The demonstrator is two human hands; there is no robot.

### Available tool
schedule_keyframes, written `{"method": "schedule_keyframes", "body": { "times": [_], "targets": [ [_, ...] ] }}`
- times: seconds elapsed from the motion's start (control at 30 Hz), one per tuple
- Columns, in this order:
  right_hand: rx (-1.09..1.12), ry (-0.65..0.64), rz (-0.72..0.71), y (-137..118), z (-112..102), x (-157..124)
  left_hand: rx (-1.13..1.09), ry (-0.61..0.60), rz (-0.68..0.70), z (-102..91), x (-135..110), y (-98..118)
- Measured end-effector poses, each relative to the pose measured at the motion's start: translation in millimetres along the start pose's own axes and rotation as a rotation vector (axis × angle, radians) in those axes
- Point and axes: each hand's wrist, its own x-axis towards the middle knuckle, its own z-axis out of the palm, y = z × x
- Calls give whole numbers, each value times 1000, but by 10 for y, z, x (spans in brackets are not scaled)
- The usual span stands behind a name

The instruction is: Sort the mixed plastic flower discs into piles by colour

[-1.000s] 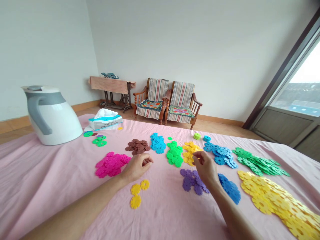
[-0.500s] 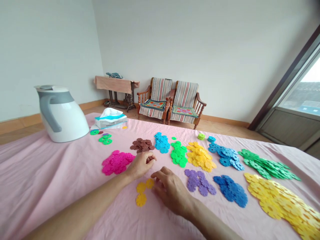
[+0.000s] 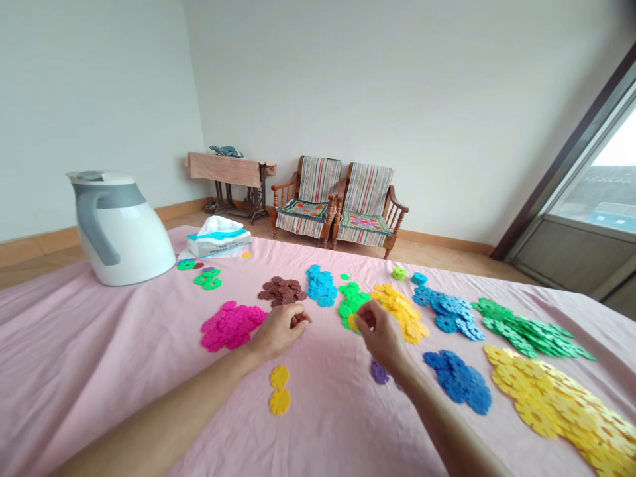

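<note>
My right hand pinches a yellow notched disc above the edge of the light green disc pile. Beside it lies a yellow-orange disc pile, and my wrist partly covers the purple discs. My left hand is closed, its fingers curled against the thumb; whatever is inside is hidden. It rests between the magenta disc pile and the bare cloth, just below the brown disc pile. Two yellow discs lie touching on the cloth in front of me.
A light blue pile, blue piles, a green pile and a large yellow pile spread across the pink cloth. A white-grey jug and a tissue box stand at left. Two armchairs are beyond.
My right hand has moved up and to the right, carrying off one of the three yellow discs from the cloth. The left hand has stayed nearly in place.
</note>
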Motion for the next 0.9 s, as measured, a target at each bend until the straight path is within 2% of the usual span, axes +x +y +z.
{"method": "schedule_keyframes", "body": {
  "times": [0.07, 0.17, 0.23, 0.3, 0.37, 0.5, 0.6, 0.73, 0.9],
  "targets": [
    [-150, 188, 96, 246, -183, 127, -6, 1, -8, 12, 4, -25],
    [-230, 332, 173, 483, -405, 225, -20, 2, -15, 24, 7, -41],
    [-251, 388, 176, 505, -457, 233, -28, 0, -18, 27, 6, -38],
    [-241, 393, 112, 407, -412, 201, -34, 2, -20, 27, 5, -33],
    [-183, 286, -15, 205, -291, 124, -34, 9, -20, 25, 4, -28],
    [3, -203, -329, -339, 3, -178, -42, 11, -11, 13, 3, -19],
    [25, -462, -528, -652, 145, -422, -42, 6, -8, 5, 3, -14],
    [-93, -582, -643, -775, 253, -566, -25, 11, -15, 8, 3, -16],
    [-189, -587, -606, -737, 328, -546, -20, 3, -11, 13, 0, -25]
  ]
}}
